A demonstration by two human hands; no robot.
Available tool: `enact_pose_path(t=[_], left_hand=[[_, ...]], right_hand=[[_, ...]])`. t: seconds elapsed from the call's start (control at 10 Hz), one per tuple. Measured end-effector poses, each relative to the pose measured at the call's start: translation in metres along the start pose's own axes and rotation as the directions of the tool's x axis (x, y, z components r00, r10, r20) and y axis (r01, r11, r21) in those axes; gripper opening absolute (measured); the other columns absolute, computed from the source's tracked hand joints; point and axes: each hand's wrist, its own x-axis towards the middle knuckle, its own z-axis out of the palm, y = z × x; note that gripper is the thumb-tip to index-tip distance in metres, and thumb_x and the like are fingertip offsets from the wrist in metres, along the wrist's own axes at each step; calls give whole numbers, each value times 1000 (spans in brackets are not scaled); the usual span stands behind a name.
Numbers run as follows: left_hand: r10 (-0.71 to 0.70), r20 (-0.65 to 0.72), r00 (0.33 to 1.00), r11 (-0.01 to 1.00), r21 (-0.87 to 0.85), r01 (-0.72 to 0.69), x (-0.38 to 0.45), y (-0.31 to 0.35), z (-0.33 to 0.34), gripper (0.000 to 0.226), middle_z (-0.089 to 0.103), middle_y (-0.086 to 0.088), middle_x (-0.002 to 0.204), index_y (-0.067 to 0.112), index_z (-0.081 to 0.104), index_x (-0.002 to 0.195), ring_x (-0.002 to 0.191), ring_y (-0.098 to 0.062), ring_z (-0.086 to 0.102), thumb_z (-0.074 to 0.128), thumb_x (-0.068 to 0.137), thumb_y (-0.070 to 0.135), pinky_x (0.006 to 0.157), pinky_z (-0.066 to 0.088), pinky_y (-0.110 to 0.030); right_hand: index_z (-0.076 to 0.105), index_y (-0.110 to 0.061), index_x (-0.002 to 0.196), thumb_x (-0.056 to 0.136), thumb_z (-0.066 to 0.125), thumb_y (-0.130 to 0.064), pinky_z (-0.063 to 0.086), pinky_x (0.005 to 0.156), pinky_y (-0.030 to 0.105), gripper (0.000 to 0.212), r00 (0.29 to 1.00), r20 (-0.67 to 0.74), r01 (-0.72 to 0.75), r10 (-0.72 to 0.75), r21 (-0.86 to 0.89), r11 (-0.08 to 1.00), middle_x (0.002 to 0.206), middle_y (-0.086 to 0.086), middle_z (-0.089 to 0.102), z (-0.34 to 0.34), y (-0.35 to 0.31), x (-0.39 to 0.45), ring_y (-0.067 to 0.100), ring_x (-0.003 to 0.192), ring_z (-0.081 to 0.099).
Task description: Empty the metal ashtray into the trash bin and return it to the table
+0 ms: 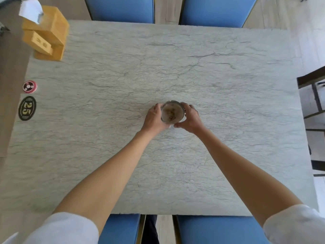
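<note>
A round metal ashtray (171,112) with ash and brownish butts inside sits near the middle of the grey marble table (158,71). My left hand (154,118) wraps its left side and my right hand (190,118) wraps its right side, so both hands grip it. The thumbs meet at its near rim. Whether the ashtray rests on the table or is just off it I cannot tell. No trash bin is in view.
A wooden tissue box (46,34) stands at the table's far left corner. A red round call button (29,86) and a black oval tag marked 25 (27,108) lie at the left edge. Blue chairs (121,9) stand on the far and near sides; dark furniture (314,95) is at right.
</note>
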Motion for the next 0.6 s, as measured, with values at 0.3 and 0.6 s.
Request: enact_pose_path(t=[0.3, 0.6], left_hand=[[18, -36, 999, 998, 67, -16, 23, -5, 6, 95, 53, -8, 136, 17, 46, 142, 130, -27, 46, 91, 60, 31, 107, 45, -43], [-33, 36, 999, 999, -8, 33, -1, 3, 0, 110, 32, -16, 155, 6, 22, 155, 146, -30, 30, 90, 71, 20, 119, 31, -37]], right_hand=[[45, -21, 149, 62, 97, -19, 42, 96, 35, 101, 1000, 24, -13, 14, -51, 999, 132, 14, 46, -4, 4, 23, 33, 127, 50], [33, -9, 153, 63, 97, -26, 38, 104, 32, 112, 992, 14, -126, 127, -45, 991, 142, 12, 45, 1, 1, 4, 27, 133, 45]])
